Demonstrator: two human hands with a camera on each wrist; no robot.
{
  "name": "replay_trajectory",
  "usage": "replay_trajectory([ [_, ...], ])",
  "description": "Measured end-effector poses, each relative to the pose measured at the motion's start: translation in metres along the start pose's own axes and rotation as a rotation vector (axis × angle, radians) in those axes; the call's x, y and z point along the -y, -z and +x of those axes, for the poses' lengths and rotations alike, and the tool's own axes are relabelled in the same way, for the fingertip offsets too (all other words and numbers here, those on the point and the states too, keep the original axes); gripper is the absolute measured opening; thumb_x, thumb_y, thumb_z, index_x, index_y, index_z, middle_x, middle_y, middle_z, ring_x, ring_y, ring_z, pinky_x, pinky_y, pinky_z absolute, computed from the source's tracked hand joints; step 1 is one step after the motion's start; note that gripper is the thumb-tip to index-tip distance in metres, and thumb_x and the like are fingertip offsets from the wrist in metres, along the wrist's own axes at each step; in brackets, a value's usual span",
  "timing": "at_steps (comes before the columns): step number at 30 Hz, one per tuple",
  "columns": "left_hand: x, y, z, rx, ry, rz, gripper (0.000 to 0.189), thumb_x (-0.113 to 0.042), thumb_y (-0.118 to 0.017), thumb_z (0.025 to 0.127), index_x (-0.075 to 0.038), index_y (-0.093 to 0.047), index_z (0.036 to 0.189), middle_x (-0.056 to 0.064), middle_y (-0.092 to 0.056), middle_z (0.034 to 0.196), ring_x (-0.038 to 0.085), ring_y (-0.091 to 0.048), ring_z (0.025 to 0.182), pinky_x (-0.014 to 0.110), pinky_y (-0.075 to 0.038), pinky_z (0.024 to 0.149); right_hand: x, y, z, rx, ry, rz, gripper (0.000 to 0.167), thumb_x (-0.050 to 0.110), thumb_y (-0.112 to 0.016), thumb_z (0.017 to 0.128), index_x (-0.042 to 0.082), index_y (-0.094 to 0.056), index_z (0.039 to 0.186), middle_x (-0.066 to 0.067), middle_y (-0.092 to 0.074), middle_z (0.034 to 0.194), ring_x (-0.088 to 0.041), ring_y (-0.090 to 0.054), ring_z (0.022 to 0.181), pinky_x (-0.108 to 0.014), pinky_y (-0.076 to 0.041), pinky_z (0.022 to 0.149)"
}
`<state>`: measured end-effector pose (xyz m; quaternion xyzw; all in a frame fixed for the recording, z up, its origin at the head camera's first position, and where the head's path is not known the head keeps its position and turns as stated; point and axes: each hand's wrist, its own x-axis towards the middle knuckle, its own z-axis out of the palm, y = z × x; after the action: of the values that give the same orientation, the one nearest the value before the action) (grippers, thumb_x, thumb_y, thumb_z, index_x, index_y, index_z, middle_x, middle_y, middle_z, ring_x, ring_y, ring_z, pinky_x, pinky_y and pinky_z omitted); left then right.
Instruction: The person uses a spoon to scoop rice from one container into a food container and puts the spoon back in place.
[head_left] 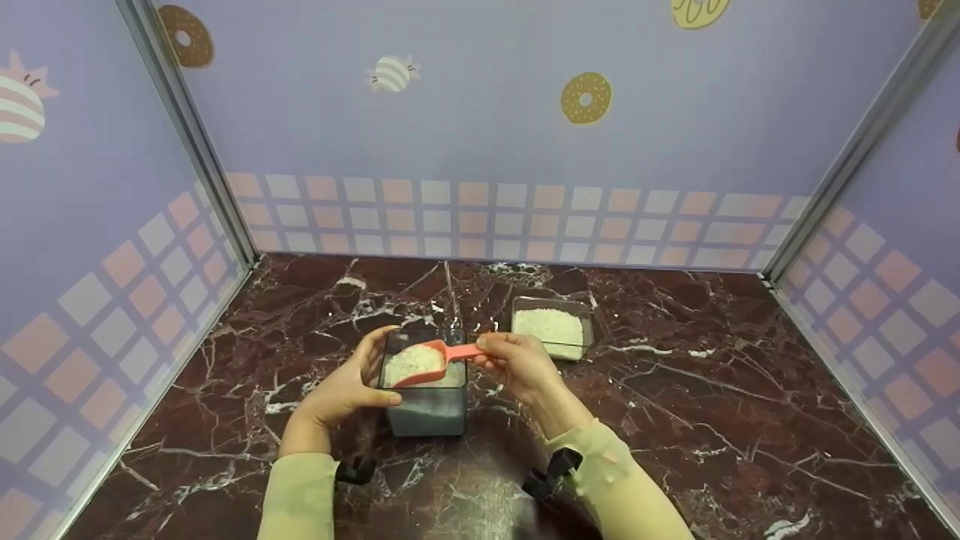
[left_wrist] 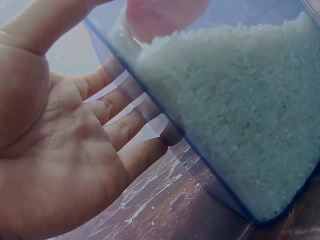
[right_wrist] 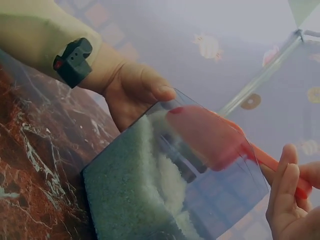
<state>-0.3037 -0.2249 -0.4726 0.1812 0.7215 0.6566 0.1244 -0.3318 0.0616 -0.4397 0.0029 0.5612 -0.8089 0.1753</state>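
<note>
My right hand (head_left: 521,367) pinches the handle of an orange-red scoop (head_left: 457,352) between thumb and fingers. White rice (head_left: 415,363) fills the scoop's bowl, which lies level with the top of a deep clear bluish container (head_left: 429,416). Through its walls, rice (left_wrist: 240,90) shows in the lower part, banked higher at one side in the right wrist view. My left hand (head_left: 346,390) holds the container at its left side, thumb on the front wall near the rim and fingers round the side. From the left wrist, the palm (left_wrist: 65,145) stands off the wall.
A shallower clear container (head_left: 589,319) of rice (head_left: 551,328) stands behind my right hand. Rice grains are scattered on the dark red marbled tabletop (head_left: 712,420). Patterned lilac panels (head_left: 480,135) enclose the table at the back and both sides.
</note>
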Motion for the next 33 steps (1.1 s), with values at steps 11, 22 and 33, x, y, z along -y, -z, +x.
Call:
replay_trajectory([
  [11,0.0,0.001,0.0,0.024,0.008,-0.025,0.114,-0.002,-0.081,0.079,-0.01,-0.005,0.164,0.013,0.004,0.175,0.034,0.002,0.162,0.022,-0.029,0.122,-0.006,0.011,0.003,0.026,-0.05,0.137,0.013,-0.002,-0.054,0.101,0.003,-0.064,0.094,0.0,-0.068,0.066,-0.001,-0.063,0.053,-0.009,-0.052,0.051],
  [22,0.002,0.001,0.0,0.022,-0.005,-0.035,0.113,-0.001,-0.082,0.079,-0.012,-0.008,0.163,0.014,0.003,0.175,0.033,0.003,0.162,0.023,-0.03,0.122,0.007,0.022,-0.002,0.093,-0.087,0.222,0.017,0.003,-0.053,0.104,0.002,-0.068,0.095,-0.001,-0.07,0.068,-0.001,-0.062,0.054,-0.008,-0.051,0.051],
  [33,0.001,0.0,0.0,0.019,-0.006,-0.027,0.111,-0.002,-0.081,0.079,-0.011,-0.008,0.163,0.014,0.01,0.174,0.035,0.013,0.161,0.055,-0.001,0.13,0.042,0.047,-0.014,0.022,-0.018,0.298,0.026,0.003,-0.052,0.103,0.004,-0.071,0.085,-0.002,-0.068,0.07,-0.002,-0.061,0.054,-0.007,-0.049,0.049],
])
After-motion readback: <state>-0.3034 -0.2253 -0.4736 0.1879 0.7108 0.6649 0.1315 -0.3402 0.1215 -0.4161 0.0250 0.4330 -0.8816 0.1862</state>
